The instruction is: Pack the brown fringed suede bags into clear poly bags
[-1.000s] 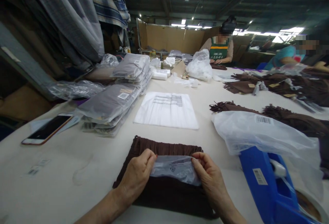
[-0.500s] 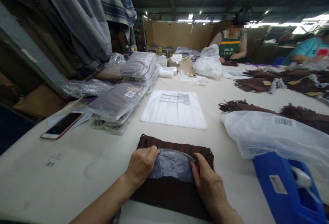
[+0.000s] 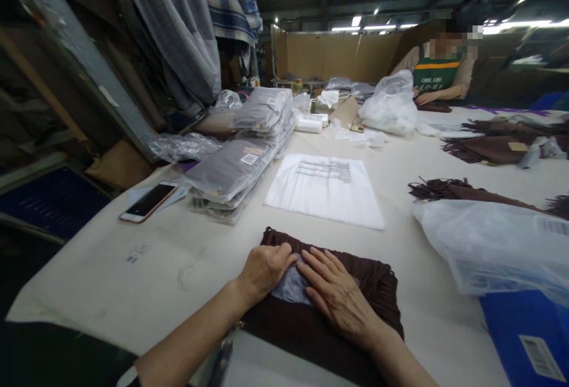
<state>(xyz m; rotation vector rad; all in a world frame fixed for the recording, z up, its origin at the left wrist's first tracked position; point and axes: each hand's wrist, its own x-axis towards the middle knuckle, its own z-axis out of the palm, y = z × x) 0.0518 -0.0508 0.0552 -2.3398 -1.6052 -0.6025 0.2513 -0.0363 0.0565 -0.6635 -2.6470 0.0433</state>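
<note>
A folded dark brown scarf (image 3: pixel 293 323) with a fringed edge lies on the table in front of me. Over it sits a small greyish see-through plastic sheet (image 3: pixel 291 285), partly hidden by my hands. My left hand (image 3: pixel 265 269) is closed, its fingers pinching the sheet's left upper edge near the fringe. Flat across the sheet's right part and the scarf rests my right hand (image 3: pixel 340 293), fingers stretched out. Just beyond the scarf is a flat stack of white printed plastic bags (image 3: pixel 324 197).
Grey bagged textiles (image 3: pixel 229 168) are piled at left, beside a phone (image 3: pixel 149 202). On the right are a translucent bag (image 3: pixel 484 245), a blue box (image 3: pixel 511 328) and brown fringed scarves (image 3: pixel 480 191). Across the table a person in a green apron (image 3: pixel 438 79) handles dark fabric.
My right hand has gone from gripping the sheet's right edge to lying flat over it, nearer my left hand. The left hand keeps its pinch. The view has turned left.
</note>
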